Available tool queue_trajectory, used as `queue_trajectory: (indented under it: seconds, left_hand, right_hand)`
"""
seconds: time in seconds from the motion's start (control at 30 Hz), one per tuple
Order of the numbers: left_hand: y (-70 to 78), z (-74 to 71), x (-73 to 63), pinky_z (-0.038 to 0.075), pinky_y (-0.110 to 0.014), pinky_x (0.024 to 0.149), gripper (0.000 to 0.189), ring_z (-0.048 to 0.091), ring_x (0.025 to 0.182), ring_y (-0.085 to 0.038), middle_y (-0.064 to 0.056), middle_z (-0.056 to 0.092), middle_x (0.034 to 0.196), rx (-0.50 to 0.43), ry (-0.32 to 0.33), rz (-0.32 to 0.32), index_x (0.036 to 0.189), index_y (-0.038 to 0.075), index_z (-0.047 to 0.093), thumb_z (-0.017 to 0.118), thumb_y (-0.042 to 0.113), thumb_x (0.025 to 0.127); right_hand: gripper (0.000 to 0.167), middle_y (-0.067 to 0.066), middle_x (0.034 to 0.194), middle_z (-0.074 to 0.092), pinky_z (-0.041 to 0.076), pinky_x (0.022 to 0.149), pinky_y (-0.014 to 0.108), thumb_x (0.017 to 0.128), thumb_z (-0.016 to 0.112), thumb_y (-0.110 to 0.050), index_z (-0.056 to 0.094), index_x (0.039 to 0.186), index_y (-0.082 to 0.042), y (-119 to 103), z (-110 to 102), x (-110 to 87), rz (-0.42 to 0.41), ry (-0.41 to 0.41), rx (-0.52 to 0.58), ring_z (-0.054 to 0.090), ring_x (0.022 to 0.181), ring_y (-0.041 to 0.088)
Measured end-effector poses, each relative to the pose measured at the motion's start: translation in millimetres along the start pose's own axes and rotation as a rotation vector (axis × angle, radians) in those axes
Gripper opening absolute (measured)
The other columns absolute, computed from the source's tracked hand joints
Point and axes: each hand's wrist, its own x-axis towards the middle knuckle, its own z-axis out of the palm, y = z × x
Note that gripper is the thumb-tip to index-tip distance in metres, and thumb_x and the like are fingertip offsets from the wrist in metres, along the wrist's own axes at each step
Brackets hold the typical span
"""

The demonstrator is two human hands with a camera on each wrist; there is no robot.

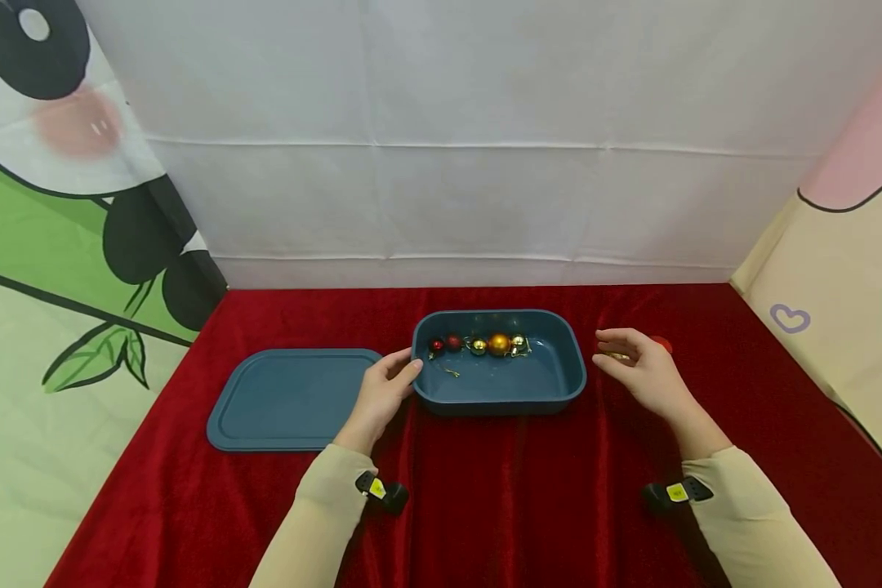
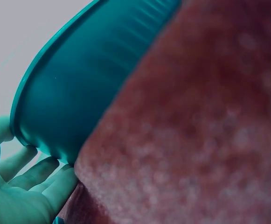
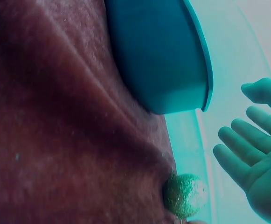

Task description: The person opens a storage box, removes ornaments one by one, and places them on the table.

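My left hand (image 1: 380,396) holds a blue rectangular box (image 1: 500,407) at its left end, thumb at the rim and fingertips against the outer wall (image 2: 65,93). Inside the box, near its back wall, lie small ornament balls: dark red ones (image 1: 453,343), shiny gold ones (image 1: 479,347) and an orange-gold one (image 1: 498,345). To the right of the box, my right hand (image 1: 643,371) hovers with fingers spread and holds nothing. A glittery gold ball (image 3: 185,195) rests on the cloth near it. Behind that hand a red object (image 1: 661,343) shows partly; its shape is mostly hidden.
A flat blue lid (image 1: 287,400) lies left of the box, behind the left hand. Red velvet cloth (image 1: 514,498) with folds covers the table. A white fabric backdrop (image 1: 485,204) hangs behind, with printed fabric at both sides.
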Motion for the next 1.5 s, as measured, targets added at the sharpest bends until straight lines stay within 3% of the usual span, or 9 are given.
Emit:
queue_trajectory:
  seconds: [0.13,0.5,0.6,0.8,1.5]
  left_hand:
    - [-0.1,0.2,-0.5,0.049,-0.040,0.097,0.042,0.055,0.117,-0.025,-0.014,0.055,0.132,-0.003,0.000,0.006,0.133,0.008,0.052,0.059,0.022,0.094]
    - [-1.1,0.2,-0.8,0.050,-0.040,0.097,0.043,0.056,0.114,-0.023,-0.014,0.056,0.131,0.001,0.007,0.005,0.133,0.008,0.053,0.060,0.023,0.094]
    - [-2.0,0.1,-0.4,0.050,-0.040,0.096,0.042,0.056,0.114,-0.024,-0.014,0.056,0.131,-0.001,0.007,0.007,0.133,0.008,0.053,0.059,0.022,0.094]
    - [-1.8,-0.2,-0.3,0.050,-0.040,0.097,0.042,0.056,0.115,-0.024,-0.015,0.056,0.131,-0.010,0.004,0.007,0.133,0.007,0.053,0.059,0.022,0.094]
    - [1.4,-0.5,-1.0,0.050,-0.040,0.096,0.042,0.056,0.115,-0.024,-0.014,0.056,0.130,0.004,0.008,0.012,0.133,0.008,0.053,0.059,0.023,0.094]
  right_hand:
    - [0.040,0.024,0.120,0.062,0.049,0.085,0.013,0.089,0.066,-0.016,0.056,0.124,0.000,-1,6,3.8,0.014,-0.011,0.006,0.061,0.107,0.032]
    - [0.039,0.025,0.120,0.061,0.047,0.079,0.005,0.089,0.066,-0.013,0.055,0.124,0.002,-18,17,13.6,0.008,-0.026,0.100,0.061,0.106,0.036]
    - [0.039,0.023,0.120,0.062,0.051,0.084,0.013,0.089,0.066,-0.014,0.056,0.123,0.001,-23,20,16.8,0.007,-0.031,0.096,0.062,0.107,0.035]
    - [0.039,0.023,0.123,0.060,0.049,0.095,0.045,0.089,0.066,-0.015,0.055,0.124,0.000,-31,28,23.7,0.018,-0.062,0.087,0.059,0.112,0.034]
    - [0.045,0.020,0.130,0.056,0.050,0.094,0.048,0.089,0.066,-0.020,0.053,0.128,-0.003,-39,60,45.9,0.045,-0.120,0.044,0.059,0.115,0.034]
